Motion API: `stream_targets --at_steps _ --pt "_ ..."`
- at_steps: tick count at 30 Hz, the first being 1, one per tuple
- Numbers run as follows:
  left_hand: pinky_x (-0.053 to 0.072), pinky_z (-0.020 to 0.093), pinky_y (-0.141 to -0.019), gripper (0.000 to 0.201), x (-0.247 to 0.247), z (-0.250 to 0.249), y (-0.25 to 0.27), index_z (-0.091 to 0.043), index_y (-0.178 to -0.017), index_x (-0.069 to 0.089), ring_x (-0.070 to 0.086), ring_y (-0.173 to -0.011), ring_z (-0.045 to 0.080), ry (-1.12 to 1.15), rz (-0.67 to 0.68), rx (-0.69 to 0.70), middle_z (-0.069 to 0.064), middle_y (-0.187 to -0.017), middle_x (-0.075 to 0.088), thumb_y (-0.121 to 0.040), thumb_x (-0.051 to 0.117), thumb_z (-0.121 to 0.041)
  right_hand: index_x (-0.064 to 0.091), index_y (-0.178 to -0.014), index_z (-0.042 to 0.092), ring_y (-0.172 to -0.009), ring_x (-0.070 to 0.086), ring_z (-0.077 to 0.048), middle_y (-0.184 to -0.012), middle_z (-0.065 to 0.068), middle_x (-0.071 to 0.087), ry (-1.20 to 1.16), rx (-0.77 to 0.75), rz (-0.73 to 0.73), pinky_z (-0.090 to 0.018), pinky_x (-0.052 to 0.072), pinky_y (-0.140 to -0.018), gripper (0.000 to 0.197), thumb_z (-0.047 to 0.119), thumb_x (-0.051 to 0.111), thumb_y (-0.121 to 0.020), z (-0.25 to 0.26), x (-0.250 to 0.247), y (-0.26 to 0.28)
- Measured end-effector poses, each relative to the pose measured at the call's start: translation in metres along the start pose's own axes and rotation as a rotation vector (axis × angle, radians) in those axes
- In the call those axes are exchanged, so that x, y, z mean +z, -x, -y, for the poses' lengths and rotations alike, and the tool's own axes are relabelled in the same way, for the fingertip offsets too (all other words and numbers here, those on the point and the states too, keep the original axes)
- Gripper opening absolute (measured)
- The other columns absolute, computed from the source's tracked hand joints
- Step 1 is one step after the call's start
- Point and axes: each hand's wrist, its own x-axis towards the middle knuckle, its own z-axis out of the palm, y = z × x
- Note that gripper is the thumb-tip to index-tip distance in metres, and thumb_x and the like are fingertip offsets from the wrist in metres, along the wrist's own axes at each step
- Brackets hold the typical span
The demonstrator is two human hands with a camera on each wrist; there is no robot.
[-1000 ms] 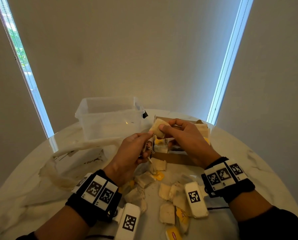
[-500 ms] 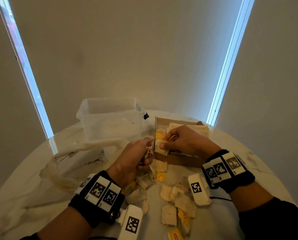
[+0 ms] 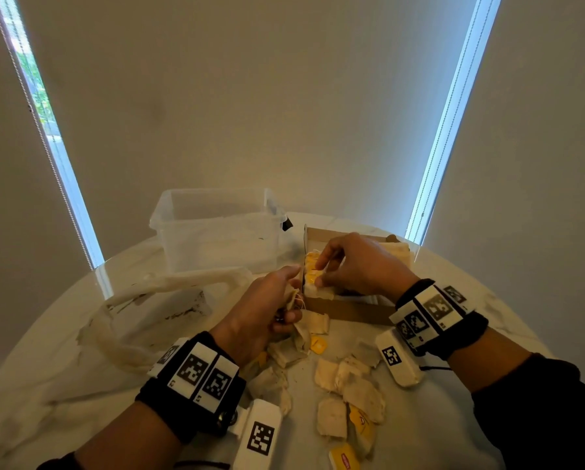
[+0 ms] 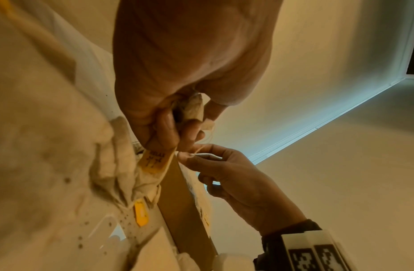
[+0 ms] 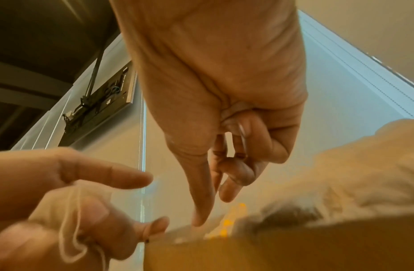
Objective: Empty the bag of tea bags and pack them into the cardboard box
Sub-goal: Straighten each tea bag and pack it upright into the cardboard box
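Observation:
The open cardboard box (image 3: 352,313) lies on the table with tea bags stacked inside. My right hand (image 3: 318,273) is over its left end, thumb and forefinger pinching a tea bag (image 3: 313,290) with a yellow tag that stands just inside the end wall. In the left wrist view the same fingers (image 4: 189,155) pinch a white string beside the box wall (image 4: 185,210). My left hand (image 3: 291,300) hovers just left of the box, gripping a bunch of tea bags (image 4: 194,108) with dangling strings. Several loose tea bags (image 3: 348,385) lie in front of the box.
The limp cloth bag (image 3: 148,300) sprawls on the left of the round marble table (image 3: 487,320). A clear plastic tub (image 3: 216,232) stands behind it, left of the box. Walls and window strips rise close behind the table's far edge.
My right hand has brought its tea bag down from above the box into the box's left end. The left hand stayed beside the box with its bunch.

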Motion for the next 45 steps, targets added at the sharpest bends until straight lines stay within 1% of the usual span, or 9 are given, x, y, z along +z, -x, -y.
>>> stream_targets --at_steps 8,13,16,21,28,31,37,40,45 --pt "0.021 0.022 -0.043 0.034 -0.003 0.002 -0.002 -0.015 -0.101 0.057 0.041 -0.044 0.009 0.021 0.015 -0.018 -0.002 -0.061 0.052 -0.107 0.049 -0.047 0.079 -0.094 0.026 -0.082 0.062 -0.007 -0.088 0.010 0.071 0.175 -0.043 0.191 -0.025 0.046 -0.072 0.016 0.031 0.090 -0.084 0.003 0.001 -0.008" --pt "0.020 0.024 -0.046 0.036 -0.002 0.001 -0.001 -0.014 -0.107 0.060 0.040 -0.043 0.010 0.019 0.009 -0.022 -0.002 -0.061 0.052 -0.107 0.048 -0.048 0.073 -0.080 0.031 -0.080 0.061 -0.004 -0.081 0.013 0.069 0.279 -0.127 0.147 -0.034 0.057 -0.082 0.015 0.030 0.088 -0.083 0.007 0.007 -0.010" --pt "0.020 0.023 -0.046 0.037 -0.003 0.001 -0.002 -0.014 -0.108 0.061 0.040 -0.043 0.010 0.020 0.004 -0.031 -0.002 -0.060 0.052 -0.107 0.049 -0.049 0.070 -0.076 0.032 -0.076 0.059 -0.004 -0.077 0.013 0.066 0.308 -0.161 0.140 -0.032 0.053 -0.076 0.019 0.032 0.089 -0.081 0.007 0.003 -0.010" --pt "0.020 0.022 -0.046 0.038 -0.003 0.002 -0.003 -0.014 -0.108 0.061 0.041 -0.044 0.010 0.028 0.005 -0.038 -0.001 -0.063 0.053 -0.106 0.049 -0.049 0.073 -0.082 0.029 -0.079 0.058 -0.004 -0.081 0.014 0.065 0.334 -0.180 0.100 -0.036 0.057 -0.079 0.014 0.033 0.087 -0.083 0.005 0.008 -0.009" --pt "0.020 0.022 -0.044 0.040 -0.003 0.002 -0.002 -0.013 -0.104 0.063 0.041 -0.045 0.010 0.015 0.013 -0.033 0.000 -0.064 0.054 -0.107 0.048 -0.050 0.073 -0.090 0.029 -0.085 0.063 -0.012 -0.089 0.011 0.067 0.466 -0.313 0.048 -0.031 0.055 -0.075 0.009 0.032 0.081 -0.088 0.009 0.009 -0.009" --pt "0.021 0.023 -0.043 0.042 -0.003 0.003 -0.003 -0.013 -0.108 0.064 0.041 -0.045 0.010 0.017 0.015 -0.034 0.000 -0.065 0.054 -0.107 0.046 -0.050 0.072 -0.085 0.031 -0.080 0.059 -0.006 -0.083 0.013 0.066 0.454 -0.302 0.070 -0.030 0.056 -0.076 0.014 0.035 0.086 -0.086 0.008 0.004 -0.010" --pt "0.022 0.020 -0.041 0.043 -0.003 0.002 0.000 -0.012 -0.109 0.064 0.042 -0.044 0.011 0.031 0.020 -0.045 0.002 -0.066 0.054 -0.108 0.044 -0.050 0.071 -0.088 0.030 -0.083 0.063 -0.011 -0.086 0.014 0.064 0.506 -0.357 0.030 -0.032 0.057 -0.077 0.013 0.037 0.083 -0.087 0.008 0.009 -0.010" --pt "0.023 0.020 -0.043 0.053 -0.004 0.000 0.001 -0.010 -0.117 0.061 0.042 -0.044 0.013 0.075 0.006 -0.057 0.003 -0.064 0.055 -0.108 0.040 -0.058 0.068 -0.084 0.033 -0.078 0.059 -0.005 -0.081 0.015 0.063 0.407 -0.328 -0.004 -0.032 0.056 -0.076 0.025 0.050 0.087 -0.081 0.010 -0.001 -0.006" --pt "0.031 0.023 -0.048 0.083 -0.003 -0.002 0.000 -0.011 -0.126 0.060 0.052 -0.053 0.020 0.171 -0.054 0.000 0.011 -0.068 0.062 -0.097 0.032 -0.084 0.076 -0.091 0.032 -0.076 0.072 -0.006 -0.089 0.012 0.076 -0.113 -0.243 0.006 -0.034 0.063 -0.078 0.040 0.071 0.076 -0.080 0.022 -0.013 0.015"
